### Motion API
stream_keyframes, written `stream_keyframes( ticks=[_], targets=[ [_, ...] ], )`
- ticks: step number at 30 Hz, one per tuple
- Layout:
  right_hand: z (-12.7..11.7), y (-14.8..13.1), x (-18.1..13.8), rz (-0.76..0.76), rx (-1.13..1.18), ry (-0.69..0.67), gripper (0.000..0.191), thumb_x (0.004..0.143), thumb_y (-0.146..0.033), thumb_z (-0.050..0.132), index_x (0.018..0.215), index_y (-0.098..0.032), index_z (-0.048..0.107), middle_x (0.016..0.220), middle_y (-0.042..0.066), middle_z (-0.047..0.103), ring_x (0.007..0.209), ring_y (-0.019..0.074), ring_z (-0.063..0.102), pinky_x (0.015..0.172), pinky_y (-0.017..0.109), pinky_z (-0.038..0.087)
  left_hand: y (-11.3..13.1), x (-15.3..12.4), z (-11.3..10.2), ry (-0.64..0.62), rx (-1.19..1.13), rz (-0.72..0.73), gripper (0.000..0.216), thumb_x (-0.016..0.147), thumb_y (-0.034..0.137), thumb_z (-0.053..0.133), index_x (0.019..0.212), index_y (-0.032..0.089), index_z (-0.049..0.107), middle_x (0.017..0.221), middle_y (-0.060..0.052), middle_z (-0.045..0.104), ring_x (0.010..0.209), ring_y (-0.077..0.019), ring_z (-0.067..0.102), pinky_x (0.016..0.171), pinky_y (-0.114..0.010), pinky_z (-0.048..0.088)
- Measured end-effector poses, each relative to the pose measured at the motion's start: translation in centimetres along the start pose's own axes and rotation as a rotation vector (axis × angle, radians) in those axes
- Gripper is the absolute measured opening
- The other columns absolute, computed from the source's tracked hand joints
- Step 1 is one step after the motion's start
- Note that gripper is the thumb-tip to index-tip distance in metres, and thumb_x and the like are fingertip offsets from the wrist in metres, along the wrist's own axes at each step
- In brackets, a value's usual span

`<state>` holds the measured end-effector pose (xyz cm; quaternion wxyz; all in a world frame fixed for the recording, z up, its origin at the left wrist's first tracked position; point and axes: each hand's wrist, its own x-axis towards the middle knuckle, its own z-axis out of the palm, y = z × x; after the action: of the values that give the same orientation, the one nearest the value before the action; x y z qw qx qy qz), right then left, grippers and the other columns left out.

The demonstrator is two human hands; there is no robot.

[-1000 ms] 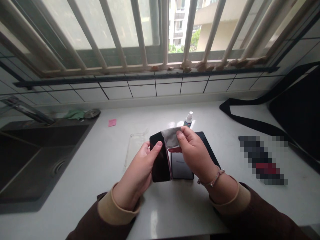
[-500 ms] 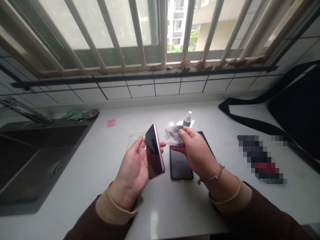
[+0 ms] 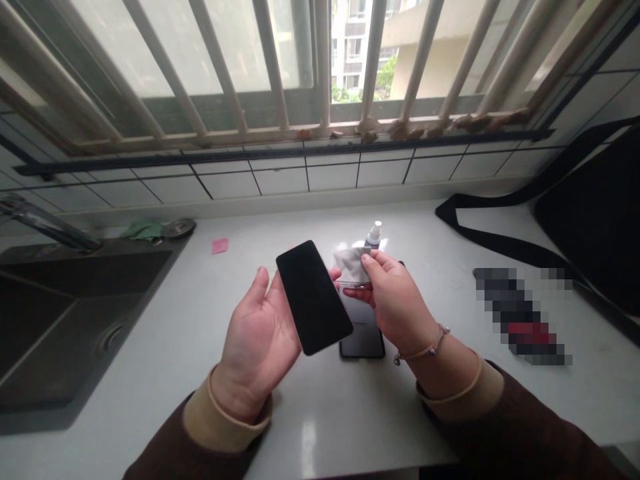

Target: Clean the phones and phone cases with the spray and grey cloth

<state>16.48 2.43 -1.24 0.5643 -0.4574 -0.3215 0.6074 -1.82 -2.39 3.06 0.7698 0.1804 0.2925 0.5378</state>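
Note:
A smartphone with a dark screen facing up rests tilted on the fingers of my left hand, whose thumb stands apart from its edge. My right hand pinches a folded grey cloth between thumb and fingers, just right of the phone's upper part. Below that hand a dark flat device lies on the counter, partly covered by the hand and cloth. Behind the cloth stands a small white-capped bottle, its lower part hidden.
At the left is a dark sink with a metal faucet. A green cloth and a round metal strainer lie on its rim. A pink note lies on the counter. A black bag with a strap fills the right.
The phone has turned from nearly edge-on to showing its whole screen, and its lower end has swung right. My left thumb has come away from its edge. The cloth has barely shifted.

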Motion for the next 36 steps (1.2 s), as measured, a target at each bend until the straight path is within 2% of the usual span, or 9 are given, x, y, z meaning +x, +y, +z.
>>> stream_keyframes(
  ticks=[6, 10, 14, 16, 19, 22, 26, 30, 36],
  targets=[
    [-0.1, 0.3, 0.1, -0.016, -0.017, -0.033, 0.029, 0.094, -0.047, 0.07, 0.11, -0.023, 0.069, 0.11, 0.007, 0.075, 0.09, 0.0218, 0.075, 0.074, 0.039, 0.069, -0.5, -0.3, -0.1, 0.045, 0.037, -0.033, 0.059, 0.112, 0.056, 0.037, 0.164, 0.031, 0.048, 0.113, -0.017, 0.081, 0.111, -0.0373, 0.079, 0.105, -0.07, 0.055],
    [-0.5, 0.2, -0.2, -0.184, -0.129, -0.043, 0.025, 0.102, -0.048, 0.064, 0.108, -0.025, 0.07, 0.107, 0.005, 0.074, 0.094, 0.0208, 0.073, 0.078, 0.037, 0.067, -0.6, -0.4, 0.2, 0.108, 0.071, -0.149, 0.065, 0.111, 0.06, 0.035, 0.146, 0.014, 0.066, 0.1, -0.018, 0.079, 0.088, -0.0322, 0.079, 0.091, -0.059, 0.065],
    [-0.7, -0.3, -1.4, -0.497, -0.501, 0.008, 0.023, 0.11, -0.043, 0.055, 0.112, -0.027, 0.071, 0.088, 0.003, 0.071, 0.08, 0.0195, 0.07, 0.078, 0.037, 0.063, -0.9, -0.4, 0.3, 0.086, 0.1, -0.286, 0.069, 0.11, 0.062, 0.035, 0.136, 0.009, 0.071, 0.098, -0.019, 0.077, 0.077, -0.028, 0.077, 0.078, -0.047, 0.066],
    [-0.5, -0.3, -1.9, -0.601, -0.673, -0.089, 0.024, 0.112, -0.038, 0.053, 0.123, -0.028, 0.071, 0.091, 0.003, 0.075, 0.081, 0.0204, 0.073, 0.081, 0.039, 0.063, -1.2, -0.3, 0.1, 0.091, 0.116, -0.352, 0.072, 0.109, 0.066, 0.037, 0.129, 0.008, 0.074, 0.096, -0.02, 0.078, 0.078, -0.0288, 0.078, 0.079, -0.045, 0.066],
    [-0.1, 0.1, -2.2, -0.671, -0.772, -0.345, 0.03, 0.113, -0.031, 0.049, 0.134, -0.03, 0.07, 0.124, 0.006, 0.081, 0.116, 0.0256, 0.078, 0.104, 0.046, 0.063, -1.8, -0.2, -0.6, 0.117, 0.142, -0.401, 0.075, 0.106, 0.071, 0.04, 0.12, 0.008, 0.078, 0.087, -0.021, 0.079, 0.073, -0.0293, 0.079, 0.077, -0.041, 0.066],
    [0.2, 0.5, -1.9, -0.729, -0.763, -0.444, 0.031, 0.112, -0.024, 0.048, 0.132, -0.029, 0.071, 0.147, 0.006, 0.072, 0.143, 0.027, 0.065, 0.125, 0.054, 0.05, -2.2, 0.0, -1.2, 0.095, 0.116, -0.356, 0.07, 0.106, 0.07, 0.042, 0.13, 0.014, 0.076, 0.088, -0.018, 0.081, 0.075, -0.0303, 0.08, 0.078, -0.043, 0.066],
    [0.2, 0.3, -1.9, -0.75, -0.742, -0.494, 0.031, 0.112, -0.019, 0.048, 0.13, -0.028, 0.07, 0.146, 0.006, 0.073, 0.147, 0.0249, 0.06, 0.13, 0.055, 0.044, -2.5, 0.5, -0.9, 0.111, 0.051, -0.231, 0.056, 0.111, 0.058, 0.046, 0.145, 0.021, 0.069, 0.108, -0.014, 0.083, 0.099, -0.0301, 0.081, 0.095, -0.043, 0.064],
    [0.3, 0.0, -2.4, -0.742, -0.742, -0.643, 0.031, 0.112, -0.02, 0.048, 0.132, -0.029, 0.07, 0.146, 0.005, 0.073, 0.147, 0.0245, 0.06, 0.129, 0.055, 0.046, -2.3, 1.0, -0.5, 0.176, -0.036, -0.103, 0.054, 0.114, 0.049, 0.041, 0.148, 0.015, 0.067, 0.119, -0.016, 0.081, 0.107, -0.0297, 0.08, 0.105, -0.044, 0.061],
    [0.3, -0.2, -2.9, -0.72, -0.734, -0.801, 0.033, 0.111, -0.017, 0.047, 0.132, -0.029, 0.069, 0.145, 0.005, 0.074, 0.144, 0.0246, 0.063, 0.134, 0.057, 0.037, -1.6, 1.1, -0.4, 0.295, -0.039, -0.102, 0.056, 0.114, 0.046, 0.04, 0.141, 0.006, 0.068, 0.109, -0.02, 0.082, 0.099, -0.0306, 0.081, 0.099, -0.044, 0.065]
  ],
)
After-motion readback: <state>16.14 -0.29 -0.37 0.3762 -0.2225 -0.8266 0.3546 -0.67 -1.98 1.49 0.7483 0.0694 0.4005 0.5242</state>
